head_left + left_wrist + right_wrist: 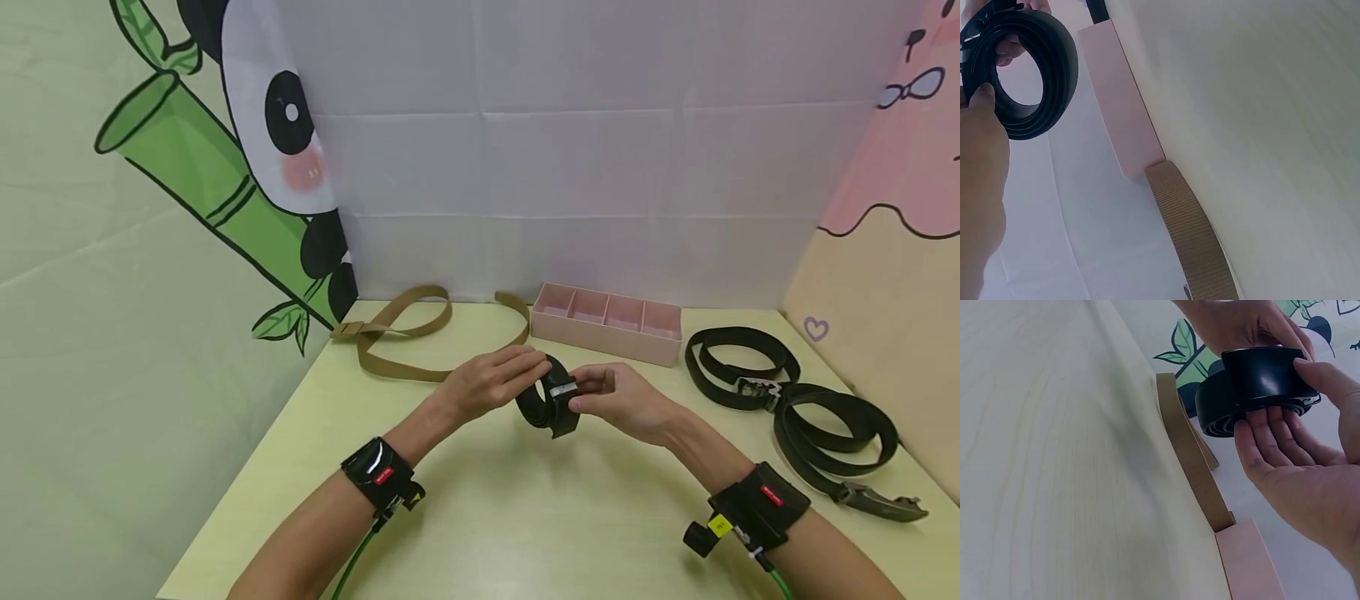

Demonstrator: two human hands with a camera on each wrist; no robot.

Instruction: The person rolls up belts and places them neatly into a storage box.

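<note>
A black belt (534, 408), rolled into a coil of several layers, is held up above the table between both hands. My left hand (495, 382) grips the coil from its left side, the thumb (984, 99) lying against the coil's edge in the left wrist view. From the other side my right hand (626, 402) pinches the outer end of the belt near a silvery buckle part. In the right wrist view, the right thumb presses the smooth outer layer of the coiled belt (1266, 376), with the other fingers beneath it.
Behind the hands lies a loosely looped tan webbing belt (405, 367). A pink divided box (600, 337) stands at the table's back. Two more black belts with metal buckles, one farther back (701, 371) and one nearer (787, 433), lie coiled on the right.
</note>
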